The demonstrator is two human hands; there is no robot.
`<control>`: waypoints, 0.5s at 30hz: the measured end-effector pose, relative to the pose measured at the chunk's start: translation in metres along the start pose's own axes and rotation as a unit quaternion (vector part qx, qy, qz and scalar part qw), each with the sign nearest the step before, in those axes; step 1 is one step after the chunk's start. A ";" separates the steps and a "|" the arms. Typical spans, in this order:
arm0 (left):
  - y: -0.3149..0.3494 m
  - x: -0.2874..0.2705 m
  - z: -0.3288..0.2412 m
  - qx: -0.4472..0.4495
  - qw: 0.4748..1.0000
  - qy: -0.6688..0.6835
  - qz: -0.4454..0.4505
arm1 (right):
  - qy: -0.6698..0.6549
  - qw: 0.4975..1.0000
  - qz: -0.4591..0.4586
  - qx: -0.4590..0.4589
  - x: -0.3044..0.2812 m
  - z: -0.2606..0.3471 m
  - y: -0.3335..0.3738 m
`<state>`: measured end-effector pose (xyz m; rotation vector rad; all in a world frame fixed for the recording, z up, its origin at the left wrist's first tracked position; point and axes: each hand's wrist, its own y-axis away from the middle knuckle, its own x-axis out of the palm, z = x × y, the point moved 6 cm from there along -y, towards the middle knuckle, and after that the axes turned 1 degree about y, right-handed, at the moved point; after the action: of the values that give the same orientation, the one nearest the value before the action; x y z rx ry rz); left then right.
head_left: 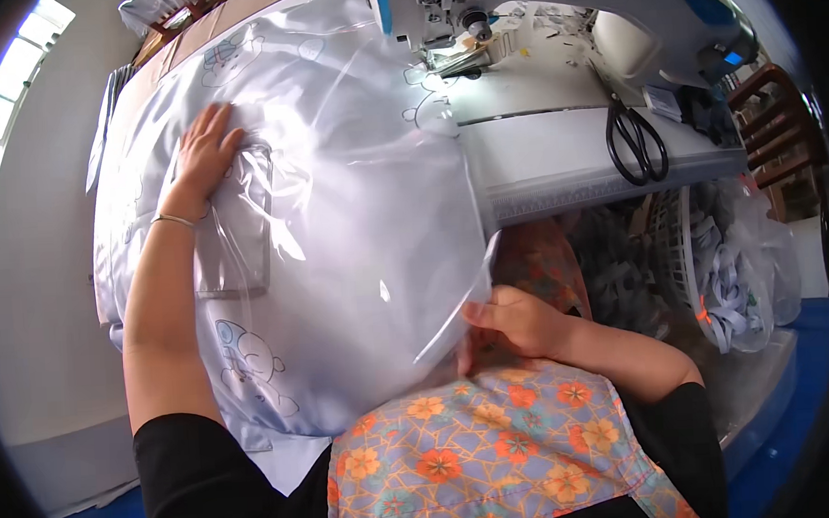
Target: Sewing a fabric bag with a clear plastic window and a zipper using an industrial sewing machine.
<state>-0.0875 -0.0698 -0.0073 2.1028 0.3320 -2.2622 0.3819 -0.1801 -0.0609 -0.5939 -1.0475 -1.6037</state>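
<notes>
A large clear plastic sheet [364,196] lies over pale blue fabric printed with cartoon bears [251,366] on the sewing table. My left hand [205,153] rests flat on the sheet at its far left, fingers spread, beside a small clear pocket piece [237,240]. My right hand [516,321] pinches the sheet's near right corner, just above my lap. The far edge of the sheet reaches the needle area [451,55] of the white sewing machine [551,8].
Black scissors [635,140] lie on the white machine bed [559,158] to the right. A basket of white fabric strips [730,280] stands lower right. A floral apron [481,452] covers my lap. A wooden chair [778,127] is at far right.
</notes>
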 end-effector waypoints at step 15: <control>0.093 -0.050 -0.312 0.354 0.919 0.175 -0.014 | 0.194 0.967 -0.103 -0.129 -0.021 -0.009 -0.013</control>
<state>0.2389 -0.1108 0.0104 2.8445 -0.5547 -2.2214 0.3773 -0.1770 -0.0872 -0.3261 -0.6280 -1.9609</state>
